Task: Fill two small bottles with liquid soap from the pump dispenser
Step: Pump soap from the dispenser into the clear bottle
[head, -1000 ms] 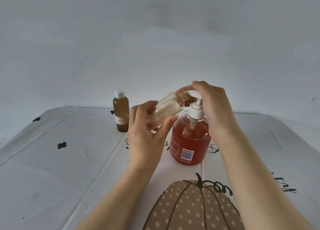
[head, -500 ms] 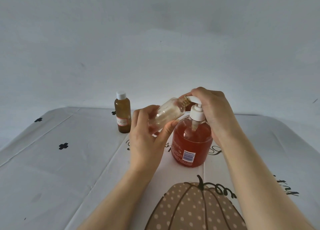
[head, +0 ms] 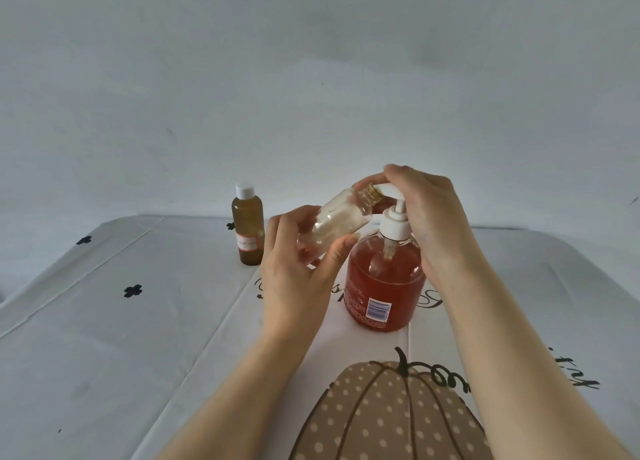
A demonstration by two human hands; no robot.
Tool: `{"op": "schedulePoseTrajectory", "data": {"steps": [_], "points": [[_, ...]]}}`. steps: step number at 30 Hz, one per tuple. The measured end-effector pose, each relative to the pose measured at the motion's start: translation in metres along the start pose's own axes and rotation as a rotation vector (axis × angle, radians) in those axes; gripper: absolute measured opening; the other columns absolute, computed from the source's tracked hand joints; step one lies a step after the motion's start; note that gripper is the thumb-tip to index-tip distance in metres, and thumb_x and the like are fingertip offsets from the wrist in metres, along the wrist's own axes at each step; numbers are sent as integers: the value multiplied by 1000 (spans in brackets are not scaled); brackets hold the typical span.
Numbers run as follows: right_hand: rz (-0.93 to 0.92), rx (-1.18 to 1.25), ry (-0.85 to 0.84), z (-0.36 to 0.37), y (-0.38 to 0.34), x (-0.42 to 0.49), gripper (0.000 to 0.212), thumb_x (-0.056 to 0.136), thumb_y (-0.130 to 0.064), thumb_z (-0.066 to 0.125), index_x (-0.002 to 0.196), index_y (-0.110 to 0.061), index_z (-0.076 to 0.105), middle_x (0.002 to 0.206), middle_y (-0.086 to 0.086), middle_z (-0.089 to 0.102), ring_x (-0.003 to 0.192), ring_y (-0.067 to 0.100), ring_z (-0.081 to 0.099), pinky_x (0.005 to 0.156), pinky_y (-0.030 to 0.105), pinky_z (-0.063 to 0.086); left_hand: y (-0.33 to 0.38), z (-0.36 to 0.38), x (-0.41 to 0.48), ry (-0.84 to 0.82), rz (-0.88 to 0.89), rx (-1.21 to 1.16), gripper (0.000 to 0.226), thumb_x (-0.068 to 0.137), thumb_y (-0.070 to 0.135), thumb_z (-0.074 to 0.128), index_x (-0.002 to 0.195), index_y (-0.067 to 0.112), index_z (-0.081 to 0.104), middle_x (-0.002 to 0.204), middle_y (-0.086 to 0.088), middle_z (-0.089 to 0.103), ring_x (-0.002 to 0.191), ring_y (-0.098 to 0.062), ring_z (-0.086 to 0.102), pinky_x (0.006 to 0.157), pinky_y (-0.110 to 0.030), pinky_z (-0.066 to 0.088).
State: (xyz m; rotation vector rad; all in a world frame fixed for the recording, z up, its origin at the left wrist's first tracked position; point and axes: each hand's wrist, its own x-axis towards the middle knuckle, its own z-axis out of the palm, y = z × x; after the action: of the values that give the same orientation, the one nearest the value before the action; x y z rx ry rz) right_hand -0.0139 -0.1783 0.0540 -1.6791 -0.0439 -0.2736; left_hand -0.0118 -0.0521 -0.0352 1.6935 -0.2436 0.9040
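Gripping the clear small bottle (head: pixel 337 225) in your left hand (head: pixel 294 283), you've got the thumb on the near side and the fingers curled round the far side of its base. The bottle is tilted, with its open threaded neck aimed up toward two o'clock. That neck sits right at the spout of the pump dispenser (head: pixel 384 286), tucked under your right hand (head: pixel 429 217), whose fingers curl over the dispenser's top and hide most of the spout.

The dispenser stands upright at three o'clock of your left hand. Its round body is filled with orange-red soap nearly to the shoulder, and its barcode label faces you. Out at ten o'clock, apart from the hands, a capped amber bottle (head: pixel 247 232) stands upright.

Dispenser and amber bottle stand on a white tablecloth (head: pixel 104 321) with small black clover marks, and a dotted pumpkin print (head: pixel 381 414) lies at six o'clock. A plain grey-white wall (head: pixel 311 78) fills the back.
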Motion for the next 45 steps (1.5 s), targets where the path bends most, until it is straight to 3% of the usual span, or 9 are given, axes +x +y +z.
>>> {"op": "schedulePoseTrajectory", "data": {"steps": [3, 8, 11, 14, 17, 24, 34, 38, 45], "points": [[3, 23, -14, 0, 1, 2, 39, 100, -30, 49, 79, -14, 78, 74, 1, 76, 58, 15, 69, 61, 33, 49, -1, 0, 2, 2, -4, -9, 51, 75, 46, 70, 112, 13, 59, 104, 16, 51, 93, 13, 53, 69, -5, 44], [11, 37, -7, -1, 2, 3, 36, 100, -26, 49, 81, -13, 78, 78, 0, 77, 58, 16, 69, 41, 19, 44, 0, 1, 2, 11, 3, 2, 53, 74, 47, 69, 111, 11, 60, 102, 16, 51, 93, 16, 51, 69, -3, 42], [11, 34, 11, 0, 2, 2, 34, 98, -21, 49, 82, -11, 78, 77, 1, 77, 64, 21, 72, 47, 22, 46, 1, 1, 2, 11, 0, 1, 53, 74, 45, 70, 111, 9, 60, 102, 15, 51, 93, 17, 50, 69, -2, 41], [2, -10, 23, -1, 2, 1, 34, 96, -20, 48, 83, -13, 79, 80, 4, 77, 77, 41, 70, 59, 39, 51, 2, 0, 2, 6, 5, 5, 52, 74, 43, 71, 111, 8, 60, 102, 15, 51, 93, 18, 50, 69, -2, 41], [-6, -23, 14, -1, 1, 1, 35, 96, -20, 48, 82, -13, 79, 82, 5, 77, 83, 46, 68, 58, 39, 51, 2, -1, 2, -8, -5, 11, 53, 74, 45, 70, 112, 10, 60, 103, 16, 51, 95, 18, 49, 71, -2, 41], [20, -69, -25, -2, 5, -1, 41, 94, -12, 48, 59, -13, 70, 44, 0, 58, 38, 17, 48, 41, 18, 38, -1, -4, 0, -46, -12, 20, 55, 74, 45, 69, 113, 7, 60, 101, 13, 52, 93, 17, 50, 68, -1, 41], [17, 24, 42, 1, 2, -2, 50, 99, -24, 49, 52, -18, 68, 50, -4, 63, 47, 16, 56, 49, 21, 44, 3, -3, 1, -8, -30, 35, 55, 73, 52, 69, 113, 15, 60, 103, 20, 51, 92, 10, 53, 71, -6, 44], [5, 47, 36, 1, 2, -1, 47, 101, -32, 49, 61, -22, 72, 56, -5, 68, 39, 9, 58, 61, 33, 46, 3, -2, 2, -1, -24, 40, 53, 74, 50, 70, 112, 15, 60, 102, 20, 51, 93, 13, 52, 70, -4, 42], [6, 44, 46, 2, -1, -2, 51, 97, -21, 48, 52, -23, 72, 52, -6, 65, 47, 15, 58, 51, 27, 44, 4, -1, 2, 0, -29, 35, 52, 74, 48, 70, 112, 14, 60, 103, 18, 51, 93, 16, 51, 70, -3, 41]]}}
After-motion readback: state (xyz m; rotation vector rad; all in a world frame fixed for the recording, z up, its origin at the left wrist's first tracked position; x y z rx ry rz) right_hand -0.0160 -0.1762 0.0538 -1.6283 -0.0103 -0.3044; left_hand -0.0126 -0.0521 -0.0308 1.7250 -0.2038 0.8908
